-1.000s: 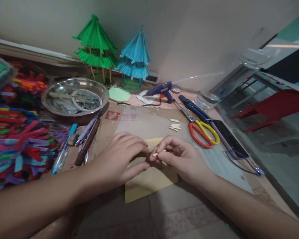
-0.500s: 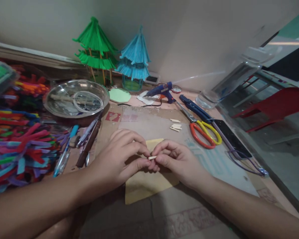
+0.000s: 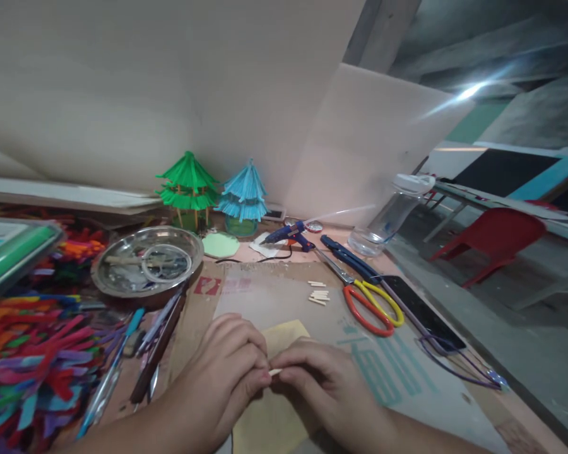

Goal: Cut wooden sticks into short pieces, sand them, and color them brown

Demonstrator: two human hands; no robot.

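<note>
Fingertips of my left hand (image 3: 234,366) and my right hand (image 3: 324,381) pinch a short pale wooden stick (image 3: 275,372) between them, one hand at each end. Both hands are closed, and the fingertips hide the ends of the stick. Beneath them lies a yellowish sheet that looks like sandpaper (image 3: 288,331), partly covered by my hands. Beyond my right hand, several similar short sticks (image 3: 319,295) form a small pile on the cardboard. Scissors with orange and yellow handles (image 3: 369,309) rest to the right of that pile.
Colourful pipe cleaners (image 3: 33,353) heap up at the left, near a metal dish (image 3: 146,287). A green model tower (image 3: 188,183), a blue one (image 3: 243,195) and a glue gun (image 3: 288,234) stand at the back. To the right are a utility knife (image 3: 353,258), phone (image 3: 423,312) and clear bottle (image 3: 388,211).
The head view has tilted up, so everything sits lower in the picture. My hands still hold the short stick, and my fingers have closed nearer together around it.
</note>
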